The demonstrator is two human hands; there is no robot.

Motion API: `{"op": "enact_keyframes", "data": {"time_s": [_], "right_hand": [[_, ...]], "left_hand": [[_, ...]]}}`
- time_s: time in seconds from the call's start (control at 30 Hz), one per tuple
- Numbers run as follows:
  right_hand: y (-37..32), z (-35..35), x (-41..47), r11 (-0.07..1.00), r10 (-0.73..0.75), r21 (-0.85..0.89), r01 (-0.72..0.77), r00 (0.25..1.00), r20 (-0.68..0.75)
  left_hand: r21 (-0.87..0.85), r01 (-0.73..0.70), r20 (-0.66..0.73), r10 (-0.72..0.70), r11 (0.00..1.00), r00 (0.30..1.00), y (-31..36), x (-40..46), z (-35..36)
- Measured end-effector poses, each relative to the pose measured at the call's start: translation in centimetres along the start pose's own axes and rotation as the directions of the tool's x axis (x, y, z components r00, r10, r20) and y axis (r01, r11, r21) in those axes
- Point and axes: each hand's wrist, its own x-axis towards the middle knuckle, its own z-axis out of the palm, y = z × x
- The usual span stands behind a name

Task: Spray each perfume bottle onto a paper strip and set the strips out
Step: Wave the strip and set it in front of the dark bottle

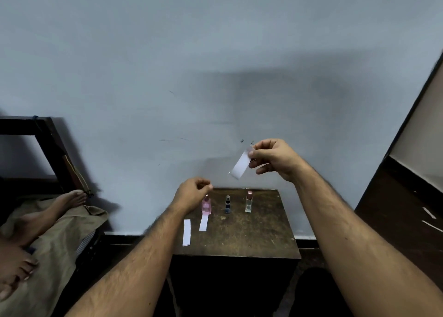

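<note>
Right hand [273, 158] raised above the small dark wooden table [251, 232], arm extended, thumb and forefinger pinching the top of a white paper strip [241, 165] that hangs tilted in the air. Left hand [191, 193] lower, fingers curled closed just above the pink glass perfume bottle [206, 205]; whether it touches the cap, cannot tell. Dark blue bottle [227, 204] and clear bottle with pink cap [249, 202] upright beside it. Two more white strips [186, 232] lie flat at the table's left.

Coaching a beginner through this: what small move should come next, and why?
Probably grasp the pink bottle with the left hand, which hovers over it empty, then spray the paper strip that the right hand holds in the air.
</note>
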Motion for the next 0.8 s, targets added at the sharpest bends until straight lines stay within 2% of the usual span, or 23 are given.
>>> {"op": "enact_keyframes", "data": {"time_s": [0.1,0.17,0.2,0.23,0.27,0.3,0.33,0.37,0.47,0.53,0.63,0.7,0.73,0.77,0.8], "right_hand": [[-2.6,-0.5,-1.1,0.978,-0.092,0.2,0.065,0.988,0.126],[-3.1,-0.7,-1.5,0.904,-0.133,0.423,0.062,0.981,0.14],[-2.8,-0.6,-1.5,0.888,-0.115,0.457,0.049,0.987,0.116],[-1.9,-0.4,-1.2,0.929,-0.082,0.365,0.06,0.996,0.043],[-0.6,-0.2,-0.8,0.99,-0.053,0.124,0.061,0.997,-0.064],[0.8,0.0,-0.5,0.987,-0.066,-0.153,0.042,0.985,-0.156],[2.1,0.2,-0.3,0.951,-0.079,-0.31,0.006,0.971,-0.224],[2.9,0.4,-0.5,0.948,-0.073,-0.318,-0.009,0.967,-0.245],[2.5,0.4,-1.4,0.993,-0.067,-0.106,0.048,0.98,-0.188],[0.9,0.0,-2.1,0.987,-0.092,0.122,0.101,0.992,-0.083],[-1.4,-0.8,-3.0,0.878,-0.182,0.457,0.144,0.982,0.041],[-1.1,-1.1,-2.7,0.833,-0.14,0.545,0.09,0.989,0.052],[-0.2,-1.1,-2.3,0.896,-0.06,0.441,0.054,0.998,-0.001],[1.3,-1.0,-1.7,0.977,0.026,0.213,-0.005,0.995,-0.096],[2.8,-0.9,-1.2,0.995,0.066,-0.054,-0.079,0.975,-0.213]], "left_hand": [[0.091,-0.078,-0.063,0.084,0.993,0.994,-0.4,-0.9,0.3],[0.192,-0.127,-0.092,0.146,0.973,0.985,-1.0,-1.3,0.7],[0.239,-0.145,-0.092,0.171,0.96,0.981,-1.4,-1.5,1.0],[0.287,-0.161,-0.08,0.191,0.944,0.978,-1.7,-1.8,1.2],[0.334,-0.175,-0.066,0.208,0.926,0.976,-2.0,-2.1,1.4],[0.376,-0.182,-0.054,0.218,0.908,0.974,-2.3,-2.5,1.7],[0.408,-0.193,-0.05,0.234,0.892,0.971,-2.7,-2.8,1.8],[0.429,-0.206,-0.051,0.251,0.879,0.967,-3.1,-3.1,1.9],[0.477,-0.214,-0.052,0.271,0.852,0.961,-4.0,-3.5,2.3],[0.484,-0.213,-0.059,0.275,0.848,0.96,-4.1,-3.5,2.5],[0.492,-0.218,-0.054,0.28,0.843,0.958,-4.0,-3.6,2.8],[0.492,-0.214,-0.05,0.272,0.844,0.961,-4.0,-3.5,2.8],[0.492,-0.211,-0.05,0.269,0.844,0.962,-4.0,-3.4,2.9],[0.493,-0.208,-0.052,0.267,0.845,0.962,-4.0,-3.4,2.9],[0.492,-0.206,-0.056,0.267,0.846,0.962,-4.1,-3.2,3.1]]}}
